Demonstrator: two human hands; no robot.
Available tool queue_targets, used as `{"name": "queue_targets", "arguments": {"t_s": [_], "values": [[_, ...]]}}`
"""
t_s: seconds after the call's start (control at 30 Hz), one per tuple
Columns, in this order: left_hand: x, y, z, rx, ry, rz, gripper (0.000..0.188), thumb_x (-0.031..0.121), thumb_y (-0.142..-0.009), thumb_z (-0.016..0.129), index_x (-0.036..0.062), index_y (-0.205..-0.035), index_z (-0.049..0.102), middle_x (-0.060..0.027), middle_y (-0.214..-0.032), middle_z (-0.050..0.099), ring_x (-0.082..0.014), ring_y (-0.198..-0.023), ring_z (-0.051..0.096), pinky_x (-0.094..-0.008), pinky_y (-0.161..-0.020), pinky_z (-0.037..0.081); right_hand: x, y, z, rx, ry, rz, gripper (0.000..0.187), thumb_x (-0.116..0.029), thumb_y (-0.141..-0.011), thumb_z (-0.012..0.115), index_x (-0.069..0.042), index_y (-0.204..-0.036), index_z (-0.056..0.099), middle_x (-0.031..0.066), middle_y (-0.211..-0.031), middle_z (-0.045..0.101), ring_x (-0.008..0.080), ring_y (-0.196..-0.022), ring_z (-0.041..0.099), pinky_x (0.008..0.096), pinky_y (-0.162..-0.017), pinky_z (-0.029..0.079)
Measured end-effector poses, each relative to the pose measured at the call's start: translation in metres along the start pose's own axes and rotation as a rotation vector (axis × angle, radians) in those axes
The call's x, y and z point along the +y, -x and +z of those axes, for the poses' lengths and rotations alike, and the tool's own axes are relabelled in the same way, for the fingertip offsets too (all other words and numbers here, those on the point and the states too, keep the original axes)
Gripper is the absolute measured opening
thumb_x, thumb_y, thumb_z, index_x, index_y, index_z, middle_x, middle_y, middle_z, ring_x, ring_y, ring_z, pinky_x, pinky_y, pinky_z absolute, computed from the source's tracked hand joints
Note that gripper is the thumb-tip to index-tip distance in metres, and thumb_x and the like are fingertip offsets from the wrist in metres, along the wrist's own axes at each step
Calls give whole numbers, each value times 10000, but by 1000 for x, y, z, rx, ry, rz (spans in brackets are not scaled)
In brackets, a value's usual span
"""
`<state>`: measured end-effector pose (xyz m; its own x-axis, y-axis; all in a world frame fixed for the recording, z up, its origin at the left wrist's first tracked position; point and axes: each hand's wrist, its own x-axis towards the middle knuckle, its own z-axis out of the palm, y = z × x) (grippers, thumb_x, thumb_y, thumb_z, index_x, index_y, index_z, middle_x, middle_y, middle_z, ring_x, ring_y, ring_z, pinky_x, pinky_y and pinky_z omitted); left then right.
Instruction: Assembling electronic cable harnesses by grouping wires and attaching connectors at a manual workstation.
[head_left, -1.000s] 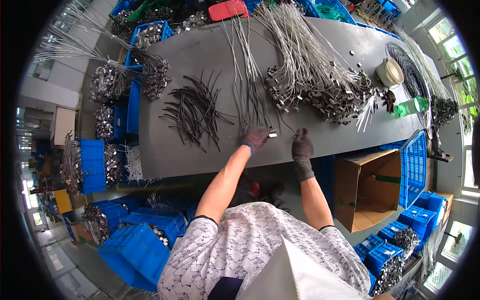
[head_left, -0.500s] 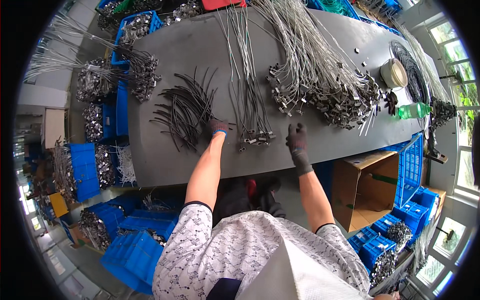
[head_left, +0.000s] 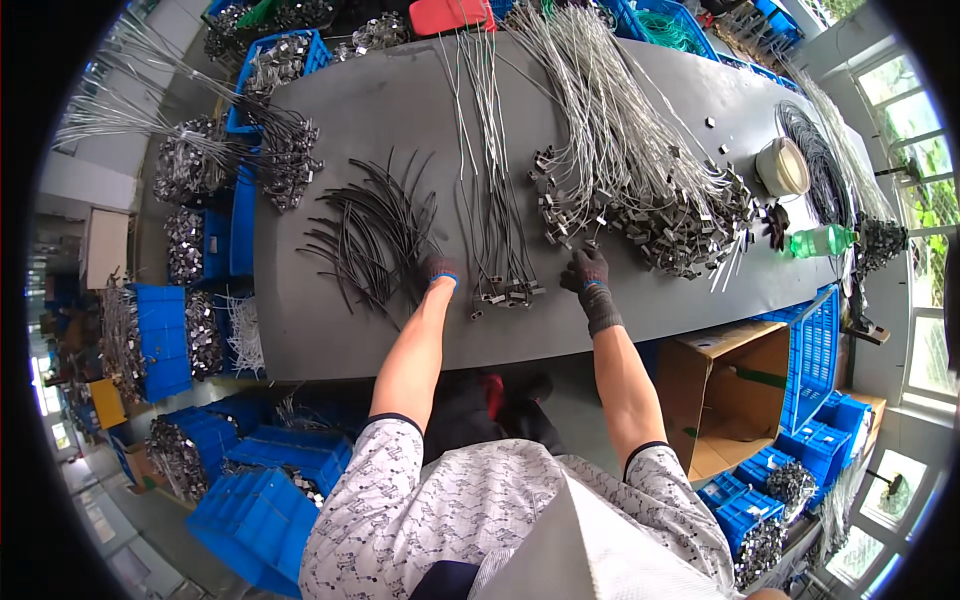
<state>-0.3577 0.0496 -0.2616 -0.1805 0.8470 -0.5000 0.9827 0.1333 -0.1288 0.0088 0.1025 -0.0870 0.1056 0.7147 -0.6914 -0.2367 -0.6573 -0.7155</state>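
Both of my hands wear dark knitted gloves. My left hand [head_left: 438,270] rests at the right edge of a loose pile of black tubes [head_left: 375,230]; its fingers blend into the dark tubes and are mostly hidden. To the right, my right hand [head_left: 586,275] is at the near left edge of a large bundle of silvery wires [head_left: 625,110] with small metal blocks [head_left: 680,225] on their near ends. Its fingers are curled in by one of these blocks, and what they pinch is unclear. Between my hands lie several dark-sleeved wires [head_left: 490,200], their metal end pieces [head_left: 508,292] toward me.
The grey table [head_left: 330,345] carries a pale tub [head_left: 783,167], a green plastic bottle [head_left: 822,241] and a black cable coil [head_left: 815,150] at the right. An open cardboard box [head_left: 725,400] stands below the right edge. Blue crates [head_left: 270,520] with metal parts surround the table.
My right hand has closed in on the metal-ended wires, its fingers drawn together from a more spread pose. My left hand stays by the black tubes. The whole view has shifted slightly.
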Motion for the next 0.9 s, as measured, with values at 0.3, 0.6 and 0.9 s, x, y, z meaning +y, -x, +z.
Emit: {"name": "queue_targets", "arguments": {"t_s": [0.3,0.6,0.9], "values": [[92,83,-216,-245,1435,-292,347,337,-943,540,17,-1028,645,-238,-901,709,-363,-755,721,-502,-669,597,-10,-147,-151,415,1183,-494,448,-340,-656,825,-115,-1007,659,185,-940,720,389,-920,697,434,-807,568],[-18,158,-262,50,1854,-388,225,292,-898,580,76,-839,604,-75,-691,667,-188,-491,641,-338,-427,546,27,-2,-121,-270,-400,182,252,-278,-829,730,-106,-846,547,50,-667,588,259,-669,639,420,-569,541],[27,156,-229,68,2086,-365,193,267,-896,680,84,-906,616,-65,-755,678,-190,-584,665,-355,-522,566,189,263,-331,253,1414,-545,355,-123,-872,634,-24,-1205,563,203,-1000,672,312,-944,657,409,-840,515]]}}
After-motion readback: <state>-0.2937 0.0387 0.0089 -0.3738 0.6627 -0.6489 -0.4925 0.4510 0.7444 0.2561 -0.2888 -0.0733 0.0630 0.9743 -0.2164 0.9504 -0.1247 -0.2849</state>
